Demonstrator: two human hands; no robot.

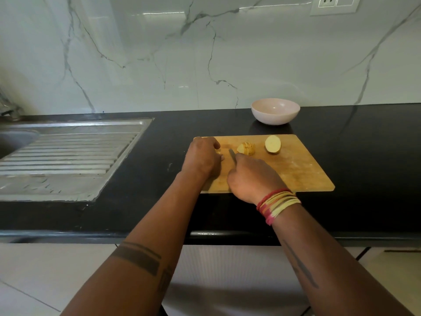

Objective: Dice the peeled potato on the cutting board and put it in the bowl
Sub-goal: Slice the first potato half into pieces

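A wooden cutting board (pixel 296 169) lies on the black counter. On it sits a sliced potato piece (pixel 246 148) and, to its right, a potato half (pixel 273 144) with its cut face up. My right hand (pixel 252 176) grips a knife (pixel 232 154) whose blade points toward the sliced piece. My left hand (pixel 202 156) rests curled on the board's left end, covering a bit of potato (pixel 219 152) that shows at its fingertips. A pale empty bowl (pixel 275 111) stands behind the board.
A steel sink with a ribbed drainboard (pixel 68 156) fills the counter's left side, with a tap (pixel 10 110) at the far left. A marble wall rises behind, with a socket (pixel 335 4) at top right. The counter's front edge (pixel 205 234) runs below my wrists.
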